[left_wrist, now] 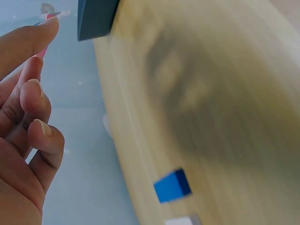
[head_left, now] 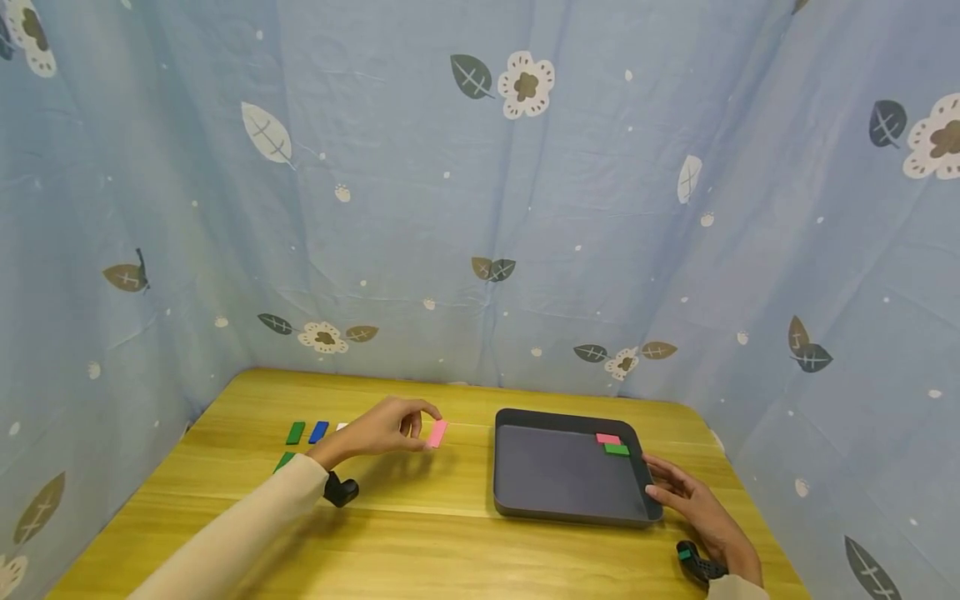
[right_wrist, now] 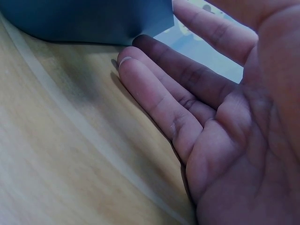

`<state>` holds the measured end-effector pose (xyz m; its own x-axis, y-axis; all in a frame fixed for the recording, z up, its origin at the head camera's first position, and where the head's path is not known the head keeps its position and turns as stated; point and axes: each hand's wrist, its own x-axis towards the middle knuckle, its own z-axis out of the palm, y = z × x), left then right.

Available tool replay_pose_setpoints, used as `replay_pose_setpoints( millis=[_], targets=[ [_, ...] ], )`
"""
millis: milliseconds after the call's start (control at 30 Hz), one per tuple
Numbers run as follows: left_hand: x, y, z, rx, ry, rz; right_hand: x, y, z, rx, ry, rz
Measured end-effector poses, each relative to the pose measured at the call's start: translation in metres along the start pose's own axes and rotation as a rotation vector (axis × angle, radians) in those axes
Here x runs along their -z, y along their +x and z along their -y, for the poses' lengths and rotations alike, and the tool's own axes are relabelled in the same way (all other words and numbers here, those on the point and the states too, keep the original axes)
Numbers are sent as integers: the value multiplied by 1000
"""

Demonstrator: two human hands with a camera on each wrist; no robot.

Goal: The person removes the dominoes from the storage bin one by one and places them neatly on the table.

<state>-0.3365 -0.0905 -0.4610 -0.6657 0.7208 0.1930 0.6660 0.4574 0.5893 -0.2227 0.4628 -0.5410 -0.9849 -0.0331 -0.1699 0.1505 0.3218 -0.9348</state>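
My left hand (head_left: 386,429) pinches a pink rectangular block (head_left: 438,433) between thumb and fingertips, above the table left of a dark grey tray (head_left: 570,518). In the left wrist view, the fingers mostly hide the pink block (left_wrist: 43,50). My right hand (head_left: 697,508) is at the tray's right side, thumb and fingertips touching the rim. Its fingers (right_wrist: 159,93) look fairly straight in the right wrist view, beside the tray wall (right_wrist: 93,23). Inside the tray's far right corner lie another pink block (head_left: 607,438) and a green block (head_left: 617,450), side by side.
Left on the wooden table (head_left: 420,550) lie green (head_left: 296,432) and blue (head_left: 318,432) blocks, a partly hidden white block (head_left: 341,426) and another green block (head_left: 284,461) by the left sleeve. A patterned curtain (head_left: 405,208) hangs around the table's back and sides.
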Motion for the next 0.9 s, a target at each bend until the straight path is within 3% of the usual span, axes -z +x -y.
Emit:
replay_pose_setpoints(
  millis=[300,600,900],
  targets=[
    [6,-29,12,15,-11,-37,1,1,0,-2,0,9],
    [12,-54,24,121,-16,-38,2,4,-2,-12,-5,14],
    [15,-73,35,155,-12,-70,4,3,-2,-10,6,24]
  ],
)
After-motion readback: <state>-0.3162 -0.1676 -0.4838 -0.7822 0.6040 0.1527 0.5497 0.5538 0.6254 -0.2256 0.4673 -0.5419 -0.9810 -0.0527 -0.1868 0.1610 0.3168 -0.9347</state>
